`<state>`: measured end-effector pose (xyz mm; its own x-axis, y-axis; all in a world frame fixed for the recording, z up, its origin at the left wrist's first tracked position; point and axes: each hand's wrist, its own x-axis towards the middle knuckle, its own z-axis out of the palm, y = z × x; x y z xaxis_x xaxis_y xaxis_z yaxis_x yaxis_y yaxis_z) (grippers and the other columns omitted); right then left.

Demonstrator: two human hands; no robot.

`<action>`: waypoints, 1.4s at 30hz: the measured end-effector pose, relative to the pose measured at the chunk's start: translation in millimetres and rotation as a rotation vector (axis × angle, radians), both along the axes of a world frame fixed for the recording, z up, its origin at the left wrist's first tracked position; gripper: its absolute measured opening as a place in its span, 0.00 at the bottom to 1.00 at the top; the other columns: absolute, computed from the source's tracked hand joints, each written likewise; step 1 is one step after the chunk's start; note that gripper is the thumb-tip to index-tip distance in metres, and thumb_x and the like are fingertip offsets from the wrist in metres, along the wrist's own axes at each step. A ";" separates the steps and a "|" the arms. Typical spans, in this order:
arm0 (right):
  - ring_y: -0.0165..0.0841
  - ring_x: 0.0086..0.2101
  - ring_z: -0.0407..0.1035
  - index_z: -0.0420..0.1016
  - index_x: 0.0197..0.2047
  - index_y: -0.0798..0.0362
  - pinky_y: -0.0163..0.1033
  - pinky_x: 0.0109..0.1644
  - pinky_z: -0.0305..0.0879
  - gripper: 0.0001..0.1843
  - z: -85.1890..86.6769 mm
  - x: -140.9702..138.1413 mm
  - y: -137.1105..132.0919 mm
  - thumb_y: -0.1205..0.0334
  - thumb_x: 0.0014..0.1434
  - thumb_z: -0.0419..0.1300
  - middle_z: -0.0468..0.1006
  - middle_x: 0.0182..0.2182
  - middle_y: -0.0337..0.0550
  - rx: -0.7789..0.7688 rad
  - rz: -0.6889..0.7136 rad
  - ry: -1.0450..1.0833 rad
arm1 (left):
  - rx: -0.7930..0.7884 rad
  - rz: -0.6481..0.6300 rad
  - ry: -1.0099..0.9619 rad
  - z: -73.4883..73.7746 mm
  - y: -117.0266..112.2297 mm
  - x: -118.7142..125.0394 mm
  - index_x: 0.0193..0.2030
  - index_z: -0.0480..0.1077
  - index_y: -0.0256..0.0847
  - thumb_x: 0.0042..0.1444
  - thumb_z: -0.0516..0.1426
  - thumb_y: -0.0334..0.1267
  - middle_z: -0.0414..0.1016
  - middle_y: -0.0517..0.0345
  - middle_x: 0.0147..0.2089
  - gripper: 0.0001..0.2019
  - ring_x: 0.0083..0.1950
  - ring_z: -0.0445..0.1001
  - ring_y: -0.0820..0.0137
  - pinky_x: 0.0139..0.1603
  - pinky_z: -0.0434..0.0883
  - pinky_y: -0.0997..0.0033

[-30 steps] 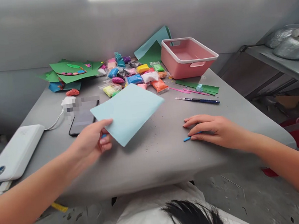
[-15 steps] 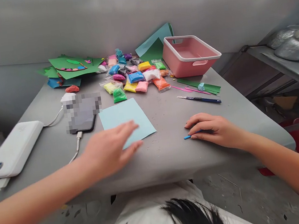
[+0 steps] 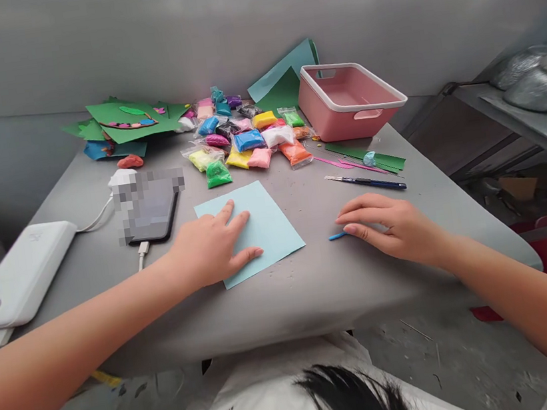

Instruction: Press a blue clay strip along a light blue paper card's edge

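Note:
My left hand [image 3: 215,243] lies on a light-blue sheet of paper [image 3: 277,235], fingers spread and pressed flat on its left part. To the right, my right hand [image 3: 390,226] is on the table, its fingers stretched out and slightly curved. A thin blue roll [image 3: 337,236], which looks like modelling clay, pokes out from beneath its thumb and fingers; the remainder is hidden under the hand. A craft knife [image 3: 366,183] with a dark blue handle lies just beyond the right hand.
Several bags of coloured clay [image 3: 248,141] are heaped at the back, beside a pink basket [image 3: 343,122]. Green paper sheets with clay shapes [image 3: 117,128] lie back left. A phone [image 3: 153,211] and a white power bank [image 3: 20,272] are at left. Green paper strips [image 3: 383,158] lie at right.
My left hand has come down onto the light-blue paper, which has slid right and toward me. The blue roll under my right hand has shifted slightly left and away from me.

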<state>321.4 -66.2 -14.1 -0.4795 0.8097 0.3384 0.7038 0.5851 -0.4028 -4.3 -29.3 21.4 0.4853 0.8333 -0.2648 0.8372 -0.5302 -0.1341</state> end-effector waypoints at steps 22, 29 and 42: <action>0.50 0.74 0.29 0.33 0.76 0.52 0.64 0.74 0.42 0.44 -27.9 -51.8 2.5 0.36 0.68 0.40 0.39 0.76 0.52 -0.083 -0.273 -0.427 | 0.067 -0.048 -0.275 -21.5 27.3 -3.1 0.66 0.65 0.40 0.68 0.46 0.51 0.59 0.48 0.74 0.26 0.64 0.71 0.50 0.57 0.73 0.50; 0.52 0.73 0.28 0.36 0.76 0.50 0.64 0.74 0.30 0.48 -15.8 -56.8 87.7 0.29 0.64 0.38 0.40 0.75 0.50 0.169 -0.295 -0.366 | 0.082 -0.064 -0.274 -23.9 28.6 -5.2 0.65 0.66 0.40 0.68 0.46 0.52 0.59 0.49 0.74 0.26 0.63 0.72 0.50 0.57 0.73 0.51; 0.51 0.73 0.24 0.31 0.77 0.50 0.66 0.74 0.34 0.47 -32.6 -33.4 40.4 0.30 0.65 0.33 0.34 0.76 0.51 -0.167 -0.305 -0.330 | 0.086 -0.092 -0.316 -28.9 31.2 -7.3 0.65 0.66 0.39 0.68 0.44 0.53 0.58 0.49 0.74 0.27 0.62 0.72 0.49 0.55 0.73 0.51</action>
